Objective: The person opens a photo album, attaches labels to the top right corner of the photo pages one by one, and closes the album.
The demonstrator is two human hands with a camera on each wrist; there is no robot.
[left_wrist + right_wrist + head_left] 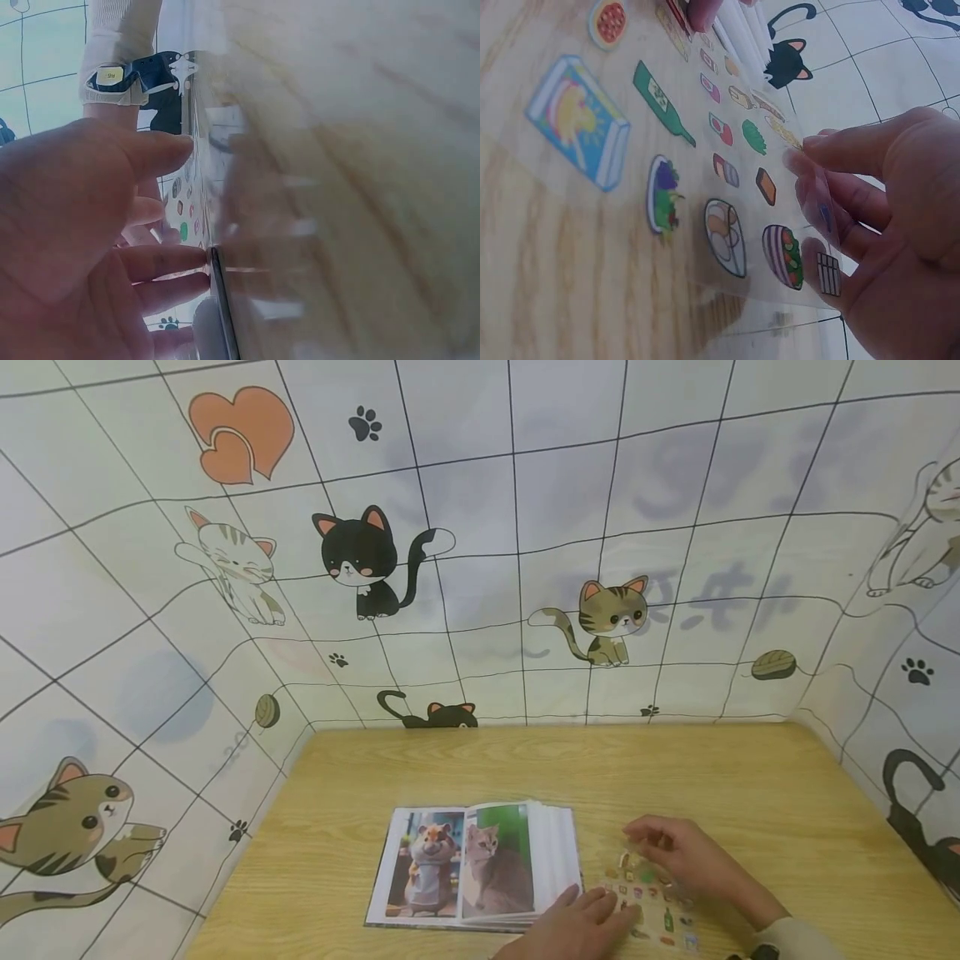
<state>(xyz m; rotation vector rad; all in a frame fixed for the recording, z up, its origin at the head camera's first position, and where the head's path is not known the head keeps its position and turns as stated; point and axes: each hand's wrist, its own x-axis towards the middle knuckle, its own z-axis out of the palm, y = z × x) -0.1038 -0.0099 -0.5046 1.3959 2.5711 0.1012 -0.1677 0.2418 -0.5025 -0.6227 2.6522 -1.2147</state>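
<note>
Faint, blurred Chinese characters (735, 597) showed through the back wall (480, 552) at the right of the frame; I couldn't read them all. On the right arm's dark wrist device (154, 79), a small yellow label (109, 75) bore marks too tiny to make out.

The counter (345, 777) was yellowish wood grain, closed in by white walls with a dark grid, printed with cartoon cats (367, 552), paw prints, yarn balls and, at upper left, an orange heart (262, 431).

A clear sticker sheet (652, 914) lay at the lower right of the frame, its long axis running roughly up and down, top leaning slightly left. Its green bottle sticker (668, 918) pointed neck upward. The right hand (693, 860) pinched the sheet's edge between thumb and fingers. The left hand (581, 927) rested with fingers loosely extended, between the sheet and a photo album (546, 860), gripping nothing that I could see. The album lay spread at lower centre, wider than tall, showing a hamster and a cat, both upright.
</note>
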